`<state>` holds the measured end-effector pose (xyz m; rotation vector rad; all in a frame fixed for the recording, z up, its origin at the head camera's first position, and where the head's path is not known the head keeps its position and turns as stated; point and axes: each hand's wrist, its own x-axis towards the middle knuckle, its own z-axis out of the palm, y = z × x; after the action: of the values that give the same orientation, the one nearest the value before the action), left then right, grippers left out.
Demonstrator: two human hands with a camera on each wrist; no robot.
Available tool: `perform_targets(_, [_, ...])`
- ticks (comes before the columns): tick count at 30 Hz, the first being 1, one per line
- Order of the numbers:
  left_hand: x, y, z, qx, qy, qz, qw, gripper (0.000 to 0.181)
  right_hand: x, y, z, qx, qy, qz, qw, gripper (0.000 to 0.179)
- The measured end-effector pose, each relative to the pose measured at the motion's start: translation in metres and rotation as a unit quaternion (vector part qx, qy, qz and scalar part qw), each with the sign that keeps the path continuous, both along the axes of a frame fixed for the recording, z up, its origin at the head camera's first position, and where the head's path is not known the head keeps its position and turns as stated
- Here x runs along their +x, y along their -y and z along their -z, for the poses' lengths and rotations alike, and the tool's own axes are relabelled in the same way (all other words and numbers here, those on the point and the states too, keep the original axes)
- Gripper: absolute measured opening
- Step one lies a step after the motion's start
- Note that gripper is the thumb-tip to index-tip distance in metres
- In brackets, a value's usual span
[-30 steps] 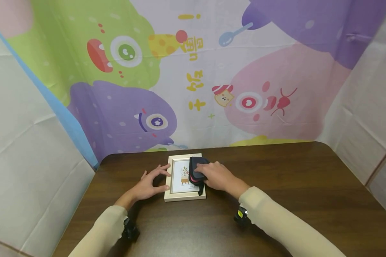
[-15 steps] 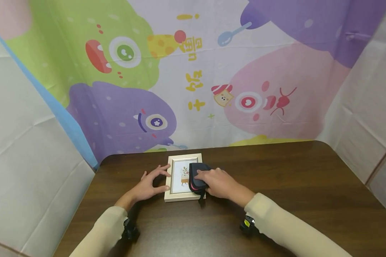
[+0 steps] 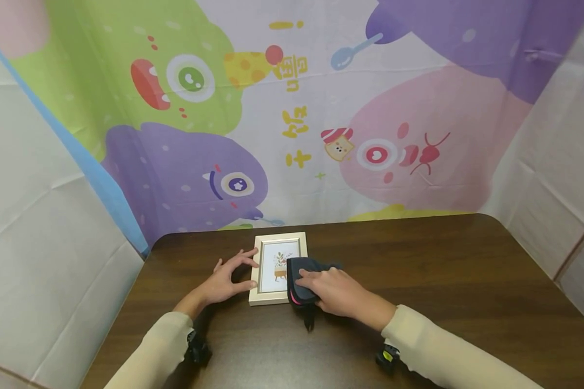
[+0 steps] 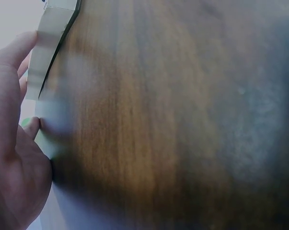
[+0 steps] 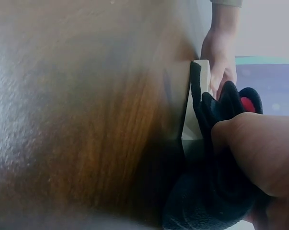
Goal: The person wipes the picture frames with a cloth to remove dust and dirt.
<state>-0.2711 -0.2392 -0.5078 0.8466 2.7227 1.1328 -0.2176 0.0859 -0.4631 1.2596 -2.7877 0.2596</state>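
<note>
A picture frame (image 3: 269, 299) lies flat on the brown surface (image 3: 253, 346), near the far edge, and it shows a little drawing of a plant in a pot. The left hand (image 3: 224, 281) is on the frame's left side. Its thumb and fingers are spread apart, and their tips touch the edge. The right hand (image 3: 343, 292) is holding tight to a dark, folded cloth (image 3: 299, 292) with a bit of pink peeking out. The cloth sits over the frame's lower right corner and covers part of the drawing. A dark strap (image 3: 309, 320) hangs down from it. I can't tell how hard it pushes. Behind the surface is a big sheet (image 3: 316, 200) with funny monsters on it, green, purple and pink.
</note>
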Motion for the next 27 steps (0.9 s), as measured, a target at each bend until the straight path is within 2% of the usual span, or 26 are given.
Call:
perform_targets(14, [-0.001, 0.001, 0.002, 0.0, 0.001, 0.001, 1.0, 0.043, -0.002, -0.002, 0.003, -0.001, -0.021, -0.012, 0.9997, 0.056])
perform_targets(27, [-0.001, 0.0, 0.002, -0.004, 0.009, -0.003, 0.9999, 0.043, -0.017, -0.002, 0.001, -0.031, 0.001, -0.004, 0.9995, 0.049])
